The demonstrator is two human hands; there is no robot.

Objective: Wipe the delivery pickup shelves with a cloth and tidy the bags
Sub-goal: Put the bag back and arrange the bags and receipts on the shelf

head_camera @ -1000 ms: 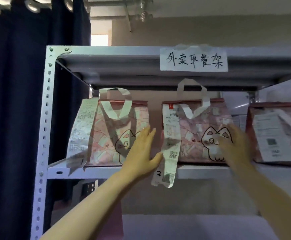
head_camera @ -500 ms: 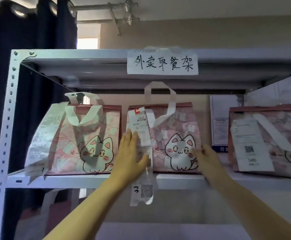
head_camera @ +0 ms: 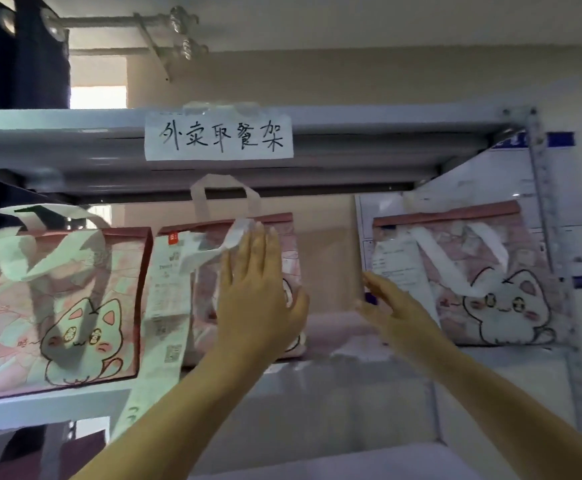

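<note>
My left hand (head_camera: 260, 292) lies flat on the front of the middle bag (head_camera: 209, 289), fingers straight and together, holding nothing; I press rather than grip because, as I judge it, a soft bag like this squares up better under a broad palm than by its floppy handle (head_camera: 225, 199). The long receipt (head_camera: 166, 306) stapled to that bag hangs down past the shelf edge (head_camera: 40, 410), so I keep my palm to its right and leave it free to hang. My right hand (head_camera: 391, 308) reaches into the gap between the middle bag and the right bag (head_camera: 473, 282), fingers straight and loose, nothing in it; whether the fingertips touch the right bag's near edge I cannot tell. The left bag (head_camera: 57, 306) stands just beside the middle one, its face turned outward like the others so the cat prints and slips read from the front, under the handwritten paper sign (head_camera: 218, 136) on the upper shelf. No cloth shows anywhere, so I take this as the tidying part
</note>
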